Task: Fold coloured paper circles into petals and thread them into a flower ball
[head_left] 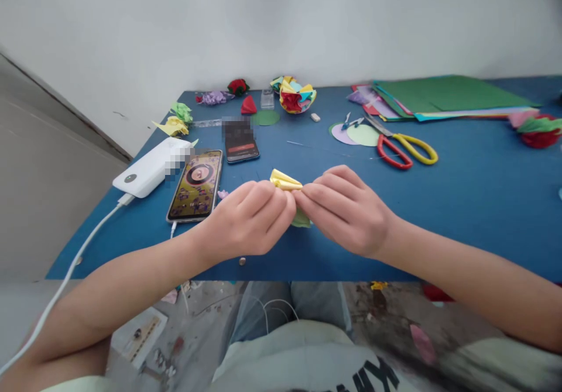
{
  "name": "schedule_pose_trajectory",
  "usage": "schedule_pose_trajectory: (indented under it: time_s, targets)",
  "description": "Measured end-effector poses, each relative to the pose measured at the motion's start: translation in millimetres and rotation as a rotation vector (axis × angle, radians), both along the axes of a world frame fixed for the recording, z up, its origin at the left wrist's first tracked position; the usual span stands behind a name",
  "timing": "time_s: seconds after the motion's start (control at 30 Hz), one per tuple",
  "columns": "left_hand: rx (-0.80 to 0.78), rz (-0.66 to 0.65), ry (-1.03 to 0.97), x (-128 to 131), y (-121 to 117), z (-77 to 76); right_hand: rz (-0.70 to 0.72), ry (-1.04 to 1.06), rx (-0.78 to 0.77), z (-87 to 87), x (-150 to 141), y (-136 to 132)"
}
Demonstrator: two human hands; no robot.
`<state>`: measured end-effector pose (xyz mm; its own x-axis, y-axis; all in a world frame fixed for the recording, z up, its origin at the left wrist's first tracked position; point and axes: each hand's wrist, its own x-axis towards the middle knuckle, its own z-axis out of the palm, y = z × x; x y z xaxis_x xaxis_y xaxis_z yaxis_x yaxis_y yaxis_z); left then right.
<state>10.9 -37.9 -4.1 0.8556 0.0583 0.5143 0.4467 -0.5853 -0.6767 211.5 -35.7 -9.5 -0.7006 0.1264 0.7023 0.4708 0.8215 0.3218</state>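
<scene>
Both my hands meet over the front middle of the blue table (461, 193). My left hand (248, 219) and my right hand (346, 210) are closed, fingertips pinching a small folded yellow paper piece (284, 179) that sticks up between them. A bit of green paper (302, 219) shows below the fingers, partly hidden by my right hand.
A phone (197, 184) and a white power bank (149, 167) with a cable lie left; a second phone (239, 140) sits behind. Red-and-yellow scissors (406, 149), paper circles (357, 134), a stack of coloured sheets (443, 96) and several paper flowers (296, 95) lie at the back.
</scene>
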Motion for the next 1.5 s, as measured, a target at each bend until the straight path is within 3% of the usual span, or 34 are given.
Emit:
schedule_pose_trajectory:
  time_s: [0.17, 0.4, 0.5, 0.67, 0.77, 0.87, 0.97, 1.03, 1.23, 1.5]
  targets:
    - [-0.037, 0.075, -0.022, 3.7, -0.3, -5.1, -0.050, -0.048, 0.098, 1.7, -1.4, -5.1]
    - [0.139, -0.076, 0.023, 3.0, -1.7, -2.3, 0.029, -0.022, -0.194, -0.7, 2.6, 4.2]
    - [0.079, -0.072, -0.010, 1.0, 1.2, -3.1, 0.017, -0.050, -0.043, 2.4, 4.2, 1.5]
    - [-0.200, 0.023, -0.134, 8.9, 0.9, -0.5, -0.105, -0.107, 0.342, 1.6, 0.9, -7.4]
    - [-0.266, 0.078, -0.157, 13.7, -0.6, 2.6, -0.161, -0.132, 0.420, -2.2, -2.0, -7.1]
    - [-0.172, 0.106, -0.109, 11.3, 0.8, 4.3, -0.167, -0.098, 0.370, -4.0, -3.6, -3.8]
    - [0.048, -0.011, -0.011, 3.9, 3.4, 4.9, -0.132, -0.051, 0.296, -3.1, -2.9, -2.3]
    - [0.103, -0.068, -0.003, 0.1, 3.9, 4.7, -0.120, -0.053, 0.332, -2.1, -1.6, -3.2]
    - [-0.183, -0.077, -0.210, 6.0, 1.5, 0.8, -0.159, -0.112, 0.500, -5.2, -0.2, -5.3]
    - [-0.715, 0.057, -0.597, 7.3, -7.3, -1.7, -0.191, -0.027, 0.412, -4.5, -0.3, 0.0]
